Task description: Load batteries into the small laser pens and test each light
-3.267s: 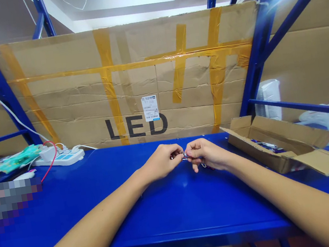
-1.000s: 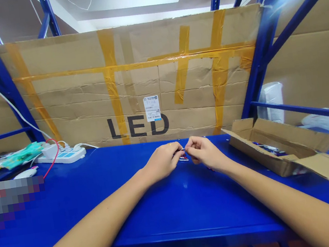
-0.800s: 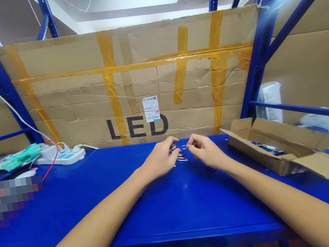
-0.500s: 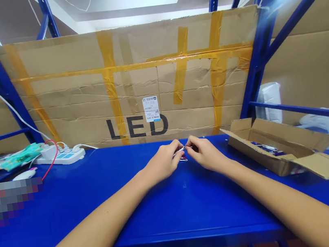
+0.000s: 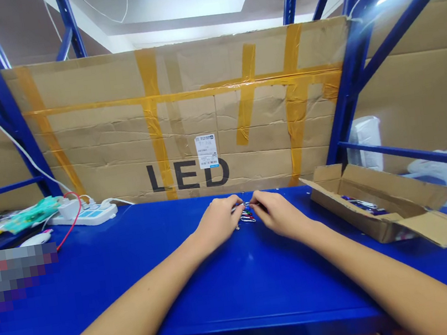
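My left hand is closed in a pinch near the back middle of the blue table. A thin silvery piece shows at its thumb and fingertip. Just to the right, my right hand is also pinched, its fingertips close to the left ones; what it holds is too small to name. Several small shiny metal pieces with red and green bits lie on the table between and just below the fingertips, partly covered by the left hand.
An open cardboard box with metal and blue items stands on the right. At the back left are a white power strip and a red cable. A large cardboard sheet rises behind the blue table.
My fingertips have moved slightly apart, and more of the small metal pieces shows between them. The whole view has shifted a little, so the scene sits lower.
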Motion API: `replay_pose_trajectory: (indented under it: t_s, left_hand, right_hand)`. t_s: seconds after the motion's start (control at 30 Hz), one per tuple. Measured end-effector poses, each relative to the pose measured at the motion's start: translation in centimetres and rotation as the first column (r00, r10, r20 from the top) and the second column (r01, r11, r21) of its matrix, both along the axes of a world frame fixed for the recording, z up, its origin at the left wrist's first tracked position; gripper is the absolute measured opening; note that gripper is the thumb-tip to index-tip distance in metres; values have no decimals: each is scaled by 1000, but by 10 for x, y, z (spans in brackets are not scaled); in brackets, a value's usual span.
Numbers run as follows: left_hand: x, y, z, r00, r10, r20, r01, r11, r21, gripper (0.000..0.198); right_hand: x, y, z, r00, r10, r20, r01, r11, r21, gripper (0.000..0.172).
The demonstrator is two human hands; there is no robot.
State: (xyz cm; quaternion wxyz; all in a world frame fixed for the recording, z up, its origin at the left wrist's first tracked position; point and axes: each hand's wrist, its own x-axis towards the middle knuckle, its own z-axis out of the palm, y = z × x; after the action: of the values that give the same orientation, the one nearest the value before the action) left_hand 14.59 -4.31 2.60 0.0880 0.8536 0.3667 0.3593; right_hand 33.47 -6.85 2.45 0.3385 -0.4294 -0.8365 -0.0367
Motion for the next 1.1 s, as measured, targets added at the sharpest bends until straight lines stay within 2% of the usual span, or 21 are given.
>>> replay_pose_trajectory:
  t_s: [0.07, 0.17, 0.33, 0.47, 0.67, 0.77, 0.83, 1.0, 1.1]
  left_hand:
    - [-5, 4, 4, 1000, 18, 23, -17, 999, -52, 21]
    - [-13, 8, 13, 996, -27, 87, 40, 988, -150, 19]
    - [-17, 9, 18, 985, -40, 169, 72, 980, -187, 19]
    - [-15, 10, 13, 983, -50, 177, 79, 984, -161, 22]
    - [-14, 8, 11, 988, -75, 137, 93, 987, -130, 24]
    - [-13, 7, 11, 989, -78, 129, 95, 987, -132, 25]
    - [-13, 8, 12, 988, -69, 137, 88, 987, -136, 24]
    - [-14, 11, 10, 960, -58, 275, 107, 981, -164, 17]
    - [-11, 11, 7, 925, -80, 372, 173, 959, -224, 18]
  right_hand:
    - [4, 3, 2, 998, -20, -64, 19, 1000, -25, 12]
    - [12, 8, 4, 983, -60, -175, 42, 994, -102, 12]
    - [22, 15, 6, 962, -16, -271, -42, 977, -207, 13]
    - [21, 14, 5, 967, 18, -254, -66, 981, -183, 16]
    - [20, 11, 7, 991, 10, -134, -20, 997, -74, 32]
    - [20, 10, 9, 994, -13, -108, 9, 999, -38, 32]
    - [19, 9, 10, 992, -26, -124, 19, 998, -63, 30]
    - [15, 6, 8, 979, -33, -199, -4, 984, -180, 25]
    - [11, 4, 5, 984, 34, -172, -59, 988, -141, 31]
